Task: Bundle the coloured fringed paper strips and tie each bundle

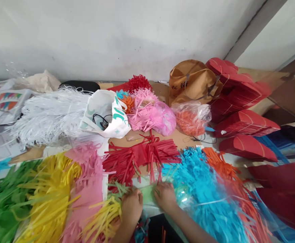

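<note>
A light green fringed paper piece (148, 193) stretches between my two hands at the near edge of the table. My left hand (132, 204) is closed on its left end, where thin green strips stick out. At the other end my right hand (165, 195) has its fingers curled down onto the paper. Just beyond lies a red fringed paper piece (139, 155), its strips spread to both sides. Yellow paper strips (104, 216) sit beside my left hand. Clear plastic (184, 195) and blue fringed paper (200, 182) are to the right of my right hand.
Green (8, 199), yellow (51, 192) and pink (85, 189) fringe piles cover the left. Farther back are white fringe (53, 114), a white bag (97, 118), a pink bundle (164, 118), bagged orange strips (190, 122) and a brown bag (191, 81). Red paper stacks (247, 125) line the right.
</note>
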{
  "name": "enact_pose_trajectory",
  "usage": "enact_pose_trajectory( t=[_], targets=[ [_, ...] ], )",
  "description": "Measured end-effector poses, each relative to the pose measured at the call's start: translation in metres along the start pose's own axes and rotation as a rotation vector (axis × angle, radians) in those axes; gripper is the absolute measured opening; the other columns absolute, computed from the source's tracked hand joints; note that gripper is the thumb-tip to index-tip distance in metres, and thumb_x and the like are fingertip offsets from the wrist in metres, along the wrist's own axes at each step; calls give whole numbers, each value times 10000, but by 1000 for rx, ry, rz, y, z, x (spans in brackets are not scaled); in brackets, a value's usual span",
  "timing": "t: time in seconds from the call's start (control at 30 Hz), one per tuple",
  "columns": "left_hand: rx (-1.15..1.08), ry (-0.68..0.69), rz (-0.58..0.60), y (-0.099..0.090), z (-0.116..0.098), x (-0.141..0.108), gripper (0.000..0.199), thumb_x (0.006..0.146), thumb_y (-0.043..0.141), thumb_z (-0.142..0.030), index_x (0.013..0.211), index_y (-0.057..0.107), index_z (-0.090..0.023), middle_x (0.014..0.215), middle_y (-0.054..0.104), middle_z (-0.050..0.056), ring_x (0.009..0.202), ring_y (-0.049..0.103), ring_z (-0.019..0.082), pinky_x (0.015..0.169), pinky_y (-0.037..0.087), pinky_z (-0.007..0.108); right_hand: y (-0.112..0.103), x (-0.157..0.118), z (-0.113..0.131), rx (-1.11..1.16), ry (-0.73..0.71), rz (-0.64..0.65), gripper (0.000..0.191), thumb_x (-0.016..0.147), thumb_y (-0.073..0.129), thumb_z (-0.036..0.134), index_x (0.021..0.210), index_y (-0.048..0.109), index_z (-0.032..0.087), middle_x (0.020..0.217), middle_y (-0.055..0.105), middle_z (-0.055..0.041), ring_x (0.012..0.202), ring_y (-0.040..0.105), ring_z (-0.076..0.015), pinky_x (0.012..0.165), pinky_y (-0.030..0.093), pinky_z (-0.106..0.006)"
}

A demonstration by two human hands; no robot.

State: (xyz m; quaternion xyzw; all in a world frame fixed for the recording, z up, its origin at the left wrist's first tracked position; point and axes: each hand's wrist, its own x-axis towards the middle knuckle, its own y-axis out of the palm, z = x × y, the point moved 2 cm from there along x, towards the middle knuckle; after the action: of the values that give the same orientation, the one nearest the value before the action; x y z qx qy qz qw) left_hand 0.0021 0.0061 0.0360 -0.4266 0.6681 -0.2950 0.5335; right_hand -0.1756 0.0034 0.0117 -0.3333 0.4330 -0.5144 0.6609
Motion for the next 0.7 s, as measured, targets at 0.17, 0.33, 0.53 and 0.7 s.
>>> enact_pose_trajectory(
  t=[0.17, 0.33, 0.53, 0.7],
  targets=[
    [46, -24, -2, 3, -2, 3, 326, 974, 328, -277, 1005, 642, -193, 844, 762, 85, 854, 709, 274, 816, 404, 391, 0, 1, 0, -22, 6, -2, 124, 834, 621, 252, 735, 677, 201, 843, 710, -45, 870, 624, -219, 787, 326, -346],
    [64, -16, 6, 4, -2, 4, 288, 967, 366, -276, 970, 644, -201, 818, 759, 56, 820, 705, 232, 815, 396, 373, 4, 4, -1, -21, -4, -15, 107, 821, 639, 253, 729, 669, 206, 833, 711, -41, 859, 625, -220, 783, 332, -346],
    [132, 90, -98, -6, -10, -1, 303, 964, 365, -213, 1077, 643, -176, 1071, 698, 109, 1036, 611, 290, 910, 383, 452, 2, -1, -9, -33, 38, -124, 58, 834, 646, 250, 851, 658, 196, 915, 699, -93, 913, 604, -258, 851, 344, -400],
    [163, 397, -91, -7, -19, -2, 261, 924, 452, -160, 958, 706, -210, 1022, 690, 61, 1061, 555, 239, 1055, 322, 416, -9, -19, -10, -9, -487, -142, 306, 796, 632, 196, 1097, 620, 255, 1206, 660, -58, 1209, 491, -299, 1121, 137, -535]
  ],
)
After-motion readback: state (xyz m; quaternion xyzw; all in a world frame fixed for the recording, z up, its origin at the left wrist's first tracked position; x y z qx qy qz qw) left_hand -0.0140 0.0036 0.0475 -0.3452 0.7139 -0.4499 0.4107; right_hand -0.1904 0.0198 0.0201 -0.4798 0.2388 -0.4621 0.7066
